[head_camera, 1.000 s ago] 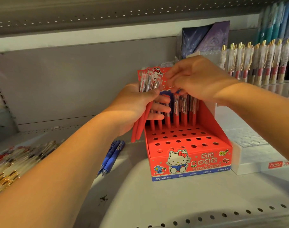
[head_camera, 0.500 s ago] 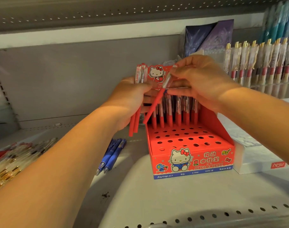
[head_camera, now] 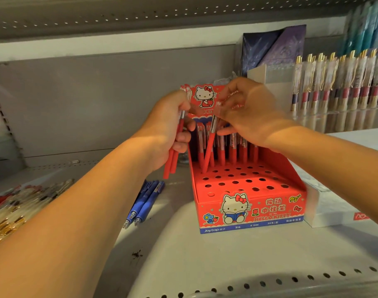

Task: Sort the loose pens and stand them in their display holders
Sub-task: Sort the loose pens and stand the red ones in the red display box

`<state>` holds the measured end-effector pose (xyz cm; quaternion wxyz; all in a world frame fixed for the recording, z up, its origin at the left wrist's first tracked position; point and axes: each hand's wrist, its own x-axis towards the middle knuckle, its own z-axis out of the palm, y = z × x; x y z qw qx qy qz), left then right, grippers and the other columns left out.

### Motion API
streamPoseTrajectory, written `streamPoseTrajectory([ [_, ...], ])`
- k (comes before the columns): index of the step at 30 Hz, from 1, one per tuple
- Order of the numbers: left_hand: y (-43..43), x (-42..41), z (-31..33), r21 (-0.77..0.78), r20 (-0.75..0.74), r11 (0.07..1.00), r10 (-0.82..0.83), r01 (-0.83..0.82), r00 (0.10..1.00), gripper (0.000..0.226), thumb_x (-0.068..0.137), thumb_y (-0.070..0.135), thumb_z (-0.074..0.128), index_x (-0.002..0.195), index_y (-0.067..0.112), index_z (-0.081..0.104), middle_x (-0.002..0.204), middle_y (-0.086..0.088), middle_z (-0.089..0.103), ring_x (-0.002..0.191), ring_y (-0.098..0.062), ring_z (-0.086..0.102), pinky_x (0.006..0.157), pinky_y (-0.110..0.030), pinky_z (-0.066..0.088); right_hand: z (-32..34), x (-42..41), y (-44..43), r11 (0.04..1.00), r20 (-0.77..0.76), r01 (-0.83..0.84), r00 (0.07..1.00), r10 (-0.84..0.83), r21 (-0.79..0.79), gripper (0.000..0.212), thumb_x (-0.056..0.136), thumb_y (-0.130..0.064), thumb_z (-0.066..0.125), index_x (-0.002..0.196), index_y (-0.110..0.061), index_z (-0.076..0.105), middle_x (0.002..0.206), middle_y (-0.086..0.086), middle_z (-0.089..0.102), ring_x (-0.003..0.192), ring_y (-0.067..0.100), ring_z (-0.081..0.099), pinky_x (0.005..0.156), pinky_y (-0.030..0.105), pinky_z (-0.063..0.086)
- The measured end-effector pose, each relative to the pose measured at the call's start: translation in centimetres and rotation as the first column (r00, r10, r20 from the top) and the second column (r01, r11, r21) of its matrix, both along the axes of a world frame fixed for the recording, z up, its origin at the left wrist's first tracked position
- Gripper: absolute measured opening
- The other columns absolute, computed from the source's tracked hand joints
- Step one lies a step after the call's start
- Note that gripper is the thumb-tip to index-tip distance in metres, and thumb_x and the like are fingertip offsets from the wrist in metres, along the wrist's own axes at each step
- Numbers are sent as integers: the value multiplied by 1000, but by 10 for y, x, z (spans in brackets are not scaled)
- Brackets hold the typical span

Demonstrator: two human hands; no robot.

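Head view: at the left edge of the shelf (head_camera: 226, 259) you have a heap of loose pens (head_camera: 16, 203), clear barrels with gold and red parts, lying flat and tangled. Your left hand (head_camera: 168, 134) grips a bundle of red pens (head_camera: 173, 155). Their matte barrels hang below your fist and their clear tops stick out above it, just left of the holder's back card. Below that hand, blue pens (head_camera: 145, 203) lie flat, tips toward you.

The holder (head_camera: 276, 208) is a red cardboard box with a cartoon cat printed on its front wall and a sloped top punched with round holes. A row of standing pens (head_camera: 233, 151) fills its back edge. Your right hand (head_camera: 248, 117) pinches a single red pen (head_camera: 209, 147) by its clear upper end. The pen tilts, its lower end at a hole near the holder's back left corner; whether it is inside is unclear.

Beside the holder's right wall sits a white box (head_camera: 325, 209). Behind that, a clear plastic rack (head_camera: 338, 112) holds upright gold-clipped pens. The shelf is pale painted metal, perforated along its front edge, with a grey back panel (head_camera: 87, 100).
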<state>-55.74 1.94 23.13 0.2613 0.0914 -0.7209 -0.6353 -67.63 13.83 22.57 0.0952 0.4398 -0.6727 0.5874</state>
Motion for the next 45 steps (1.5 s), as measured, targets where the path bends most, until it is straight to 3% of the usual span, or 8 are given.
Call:
streamPoseTrajectory([
  [12,1,-5,2,13,-139,997,77,-76,987,8,100,10,44,97,16,42,70,-7,53,44,-12,30,40,-19,22,-8,1,0,965,-55,-156,984,171,210,28,90,0,63,95,-28,63,81,4,71,75,19,73,61,29,61],
  [18,-1,-4,-1,-165,-177,985,21,-51,984,12,103,12,49,94,15,57,77,-5,66,45,-10,45,42,-21,36,-11,8,1,921,-66,-198,970,233,336,23,92,-2,61,101,-22,67,97,10,70,86,24,71,67,31,62],
  [23,2,-4,-2,-228,-199,973,-22,-24,980,12,101,14,53,99,19,64,84,-2,74,53,-7,64,51,-19,50,-1,11,3,975,35,-178,984,175,131,25,86,5,62,100,-15,65,92,7,70,80,18,71,63,32,61],
  [26,3,-3,-1,-187,-226,982,-75,32,971,12,101,12,54,104,17,64,77,1,75,56,-8,68,52,-19,52,5,13,5,962,167,-273,948,272,-19,28,87,4,63,111,-10,62,92,4,70,80,15,69,67,31,60],
  [30,2,-2,-3,-229,-190,970,-125,80,974,13,101,11,53,106,15,63,80,-2,76,63,-14,72,56,-21,54,5,16,6,906,254,-359,876,409,-223,8,93,-6,61,99,-8,65,88,11,68,78,23,63,72,32,58],
  [37,5,-3,-2,-195,-133,980,-67,40,989,16,103,17,50,105,16,66,89,-3,77,79,-16,75,66,-25,60,9,10,8,894,341,-323,841,421,-309,7,92,-6,63,97,-2,66,92,15,74,86,27,74,79,34,60],
  [41,0,-2,3,-166,-180,980,77,-108,981,18,102,14,50,96,16,66,79,2,72,64,-12,68,58,-23,54,15,7,11,905,395,-240,839,376,-352,5,94,-5,60,95,-3,64,79,11,74,78,26,75,68,33,60],
  [45,-3,-4,2,-183,-183,967,144,-177,973,15,98,16,56,96,10,70,70,4,62,51,-10,41,47,-20,35,16,3,12,953,326,-142,918,227,-267,9,95,-4,59,103,-4,62,87,12,74,74,24,75,63,35,60],
])
